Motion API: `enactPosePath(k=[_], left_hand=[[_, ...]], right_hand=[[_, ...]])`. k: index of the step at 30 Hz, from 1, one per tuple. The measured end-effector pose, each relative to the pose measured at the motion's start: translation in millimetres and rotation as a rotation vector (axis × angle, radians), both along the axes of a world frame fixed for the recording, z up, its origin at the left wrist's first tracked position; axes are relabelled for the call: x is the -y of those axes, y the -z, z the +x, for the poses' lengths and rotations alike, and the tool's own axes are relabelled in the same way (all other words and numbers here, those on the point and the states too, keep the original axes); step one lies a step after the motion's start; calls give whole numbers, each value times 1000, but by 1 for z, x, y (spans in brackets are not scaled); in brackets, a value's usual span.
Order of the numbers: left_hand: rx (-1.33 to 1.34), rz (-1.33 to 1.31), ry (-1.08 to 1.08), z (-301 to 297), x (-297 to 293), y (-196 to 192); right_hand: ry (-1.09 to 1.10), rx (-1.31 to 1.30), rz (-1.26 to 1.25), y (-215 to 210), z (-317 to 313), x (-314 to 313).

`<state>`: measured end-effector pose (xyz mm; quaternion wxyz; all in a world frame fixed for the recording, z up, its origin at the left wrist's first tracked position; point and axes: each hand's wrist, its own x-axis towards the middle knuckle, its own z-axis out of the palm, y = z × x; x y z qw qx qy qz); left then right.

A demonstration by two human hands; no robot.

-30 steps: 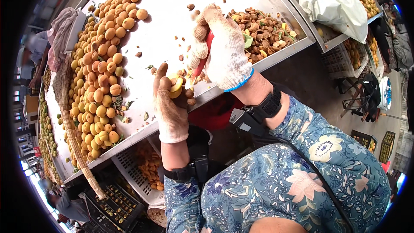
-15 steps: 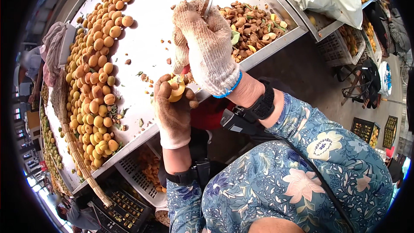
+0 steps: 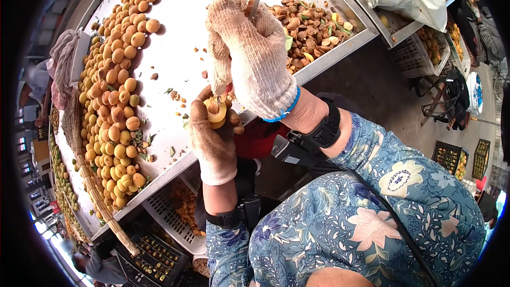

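Observation:
My left hand [image 3: 211,133], in a stained knitted glove, has its fingers wrapped round a cut apricot [image 3: 217,112]. The cut face of the fruit points up, showing a brownish middle. Just above, my right hand [image 3: 252,53] in a pale knitted glove with a blue cuff edge is closed round a curved metal tool [image 3: 256,1], which sticks up past the knuckles. A bit of red shows below its fingers, close to the apricot. My fingers hide most of the tool, so I cannot tell its exact kind.
A long heap of whole apricots [image 3: 114,98] lies on the left of the metal-edged table [image 3: 170,26]. Brown pits [image 3: 311,29] are piled at the right corner. A straw broom [image 3: 98,191] leans along the left edge. Below stand a white crate [image 3: 167,215] and a dark tray [image 3: 154,258].
The apricot in my left hand has turned, and its cut face with the brown middle now shows more. My right hand has shifted slightly left with the tool.

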<state>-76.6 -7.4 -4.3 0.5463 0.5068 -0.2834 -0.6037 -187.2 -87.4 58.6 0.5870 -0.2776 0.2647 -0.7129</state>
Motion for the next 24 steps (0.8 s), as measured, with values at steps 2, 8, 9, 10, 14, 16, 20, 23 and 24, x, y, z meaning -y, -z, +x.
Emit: enactPosePath(k=[2, 8, 9, 10, 14, 16, 20, 23, 24], left_hand=[[15, 18, -31, -2, 0, -3], [141, -28, -16, -2, -5, -3], [153, -36, -18, -2, -6, -2], [131, -38, -32, -4, -6, -3], [99, -64, -47, -6, -6, -4], [153, -85, -31, -9, -5, -6], [180, -95, -47, -10, -7, -6], [157, -89, -66, -17, -5, -9], [109, -74, -76, -16, -5, -8]], right_hand=[[-5, 3, 0, 2, 0, 0], [2, -57, -2, -2, 2, -3], [-2, -59, 0, -2, 2, -3], [-36, -3, 36, -2, 1, -3], [-151, 63, 47, 9, -5, 0], [-82, -36, 22, 2, -2, -5], [-159, 131, 80, 5, -1, -3], [-175, 190, 193, 14, -2, 9], [-201, 198, 215, 14, -1, 10]])
